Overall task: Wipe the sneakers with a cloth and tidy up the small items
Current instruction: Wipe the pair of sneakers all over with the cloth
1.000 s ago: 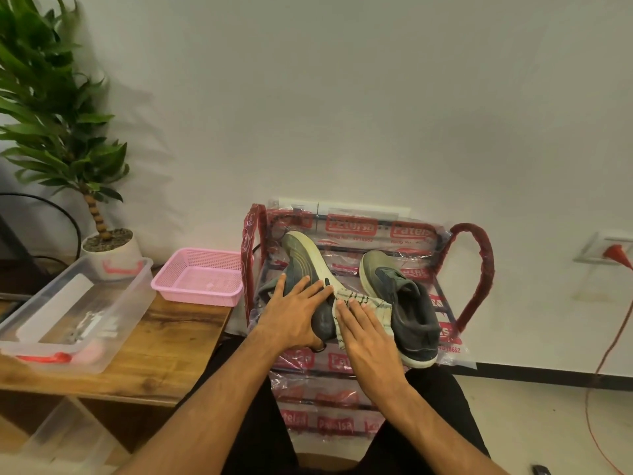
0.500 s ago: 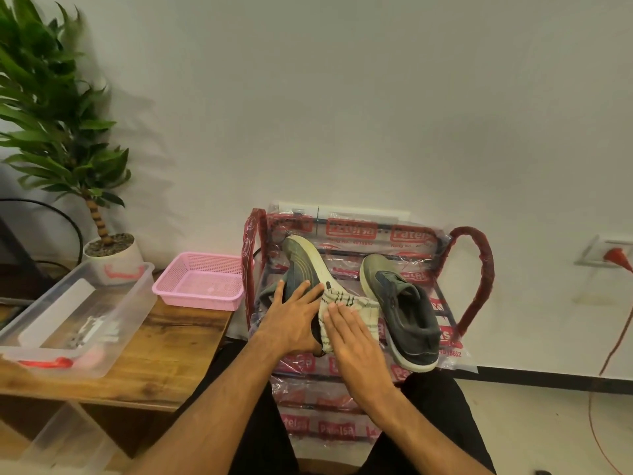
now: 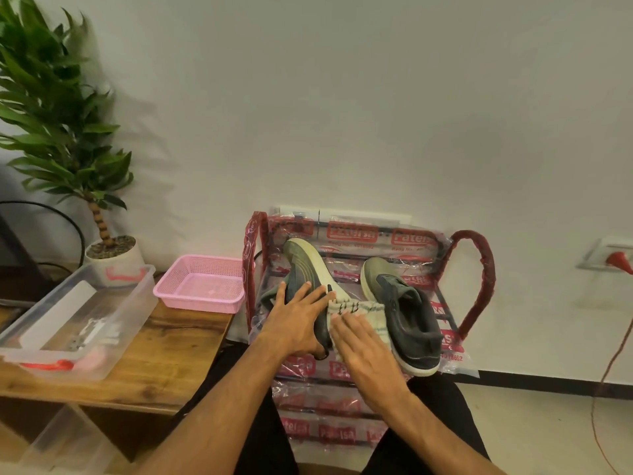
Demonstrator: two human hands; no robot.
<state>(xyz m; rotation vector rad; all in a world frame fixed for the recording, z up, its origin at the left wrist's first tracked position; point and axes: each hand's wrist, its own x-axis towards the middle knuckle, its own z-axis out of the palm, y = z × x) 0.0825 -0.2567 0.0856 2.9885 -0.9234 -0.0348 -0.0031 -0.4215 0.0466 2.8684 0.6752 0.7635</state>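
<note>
Two grey-green sneakers sit on the top tier of a plastic-wrapped red shoe rack (image 3: 474,279). The left sneaker (image 3: 306,260) lies tipped on its side, its pale sole facing right. My left hand (image 3: 294,323) rests flat on its dark upper with the fingers spread. My right hand (image 3: 356,347) presses a white cloth with dark stripes (image 3: 359,308) against that sneaker's sole, fingers straight. The right sneaker (image 3: 400,306) stands upright beside the cloth, untouched.
A pink mesh basket (image 3: 202,286) sits on the wooden table (image 3: 164,354) left of the rack. A clear plastic bin (image 3: 78,317) holds small items, with a potted plant (image 3: 68,138) behind it. An orange cable (image 3: 613,341) hangs from a wall socket at right.
My right hand slid the cloth back along the left sneaker's sole toward me. The left hand stayed on the sneaker's upper, and the view shifted slightly.
</note>
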